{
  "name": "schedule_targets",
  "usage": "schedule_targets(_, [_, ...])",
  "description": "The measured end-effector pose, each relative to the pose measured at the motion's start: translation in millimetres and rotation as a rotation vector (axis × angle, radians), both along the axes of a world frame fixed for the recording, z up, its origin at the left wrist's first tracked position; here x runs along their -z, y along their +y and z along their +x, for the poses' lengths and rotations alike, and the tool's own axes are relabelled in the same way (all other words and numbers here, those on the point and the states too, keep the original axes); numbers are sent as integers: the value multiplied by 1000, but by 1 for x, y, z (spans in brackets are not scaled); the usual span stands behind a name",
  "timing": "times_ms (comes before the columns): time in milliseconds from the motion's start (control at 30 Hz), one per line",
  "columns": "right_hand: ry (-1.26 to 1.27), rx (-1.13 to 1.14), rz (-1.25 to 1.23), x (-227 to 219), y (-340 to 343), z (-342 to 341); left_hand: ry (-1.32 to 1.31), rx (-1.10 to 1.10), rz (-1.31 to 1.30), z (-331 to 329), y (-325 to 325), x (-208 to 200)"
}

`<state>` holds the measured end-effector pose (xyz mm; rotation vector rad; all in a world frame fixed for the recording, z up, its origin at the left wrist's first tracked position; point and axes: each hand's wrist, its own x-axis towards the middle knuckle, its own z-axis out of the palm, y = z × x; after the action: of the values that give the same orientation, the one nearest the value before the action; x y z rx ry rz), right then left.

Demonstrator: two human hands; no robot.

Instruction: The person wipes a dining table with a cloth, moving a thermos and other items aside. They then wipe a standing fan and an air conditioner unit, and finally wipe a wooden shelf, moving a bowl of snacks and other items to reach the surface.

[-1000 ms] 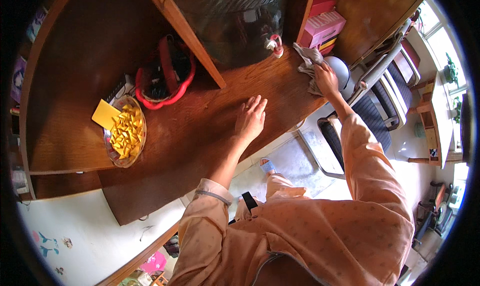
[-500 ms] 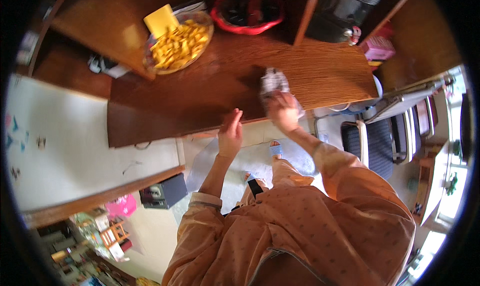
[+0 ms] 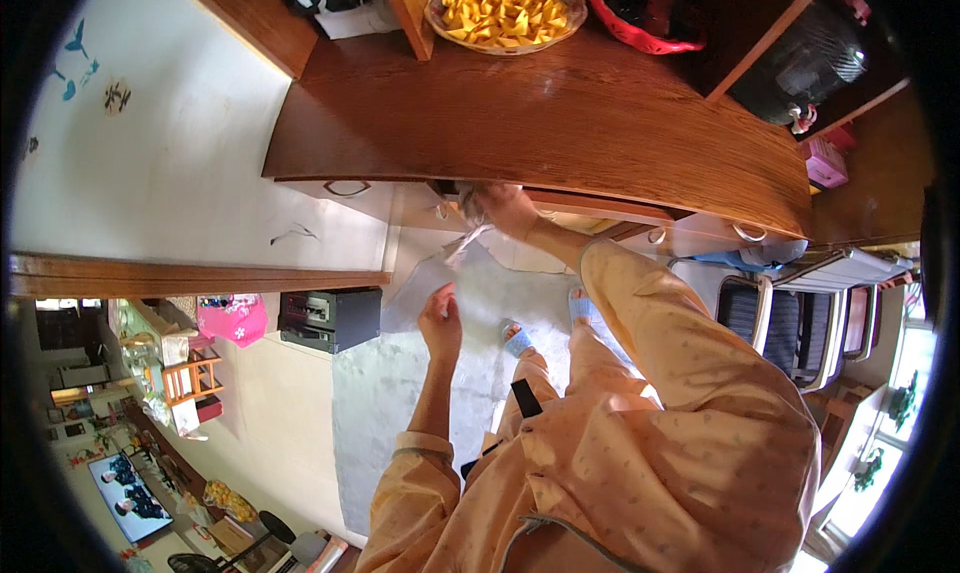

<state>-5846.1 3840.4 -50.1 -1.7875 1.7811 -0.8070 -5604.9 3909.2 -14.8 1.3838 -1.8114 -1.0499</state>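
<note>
My right hand point(image 3: 508, 209) is at the front edge of the brown wooden countertop point(image 3: 540, 123), its fingers closed round a crumpled, pale patterned cloth point(image 3: 466, 241). Part of the cloth hangs below the edge, blurred by motion; the overhang hides some of the fingers. My left hand point(image 3: 440, 318) is in the air over the floor, lower than the counter and touching nothing. Its fingers are loosely bent, with nothing in them. Just under the countertop, beside my right wrist, the top of a drawer point(image 3: 600, 207) shows, apparently slightly pulled out.
On the counter's back stand a basket of folded yellow paper pieces point(image 3: 505, 18), a red basket point(image 3: 650, 41) and a dark glass jar with a tap point(image 3: 800, 78). Drawer handles point(image 3: 348, 188) line the front. A black box point(image 3: 330, 319) stands on the floor; folding chairs point(image 3: 780, 323) lean at right.
My right hand and the cloth have gone from the countertop's surface to its front edge. My left hand has moved back from the counter, its fingers more bent. The view has shifted.
</note>
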Motion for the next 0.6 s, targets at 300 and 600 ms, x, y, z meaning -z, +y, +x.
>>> schedule_targets(300, [440, -140, 274, 44, -19, -26, 56, 260, -122, -67, 21, 17])
schedule_targets(600, [662, 157, 607, 23, 197, -212, 60, 368, 3, -142, 66, 12])
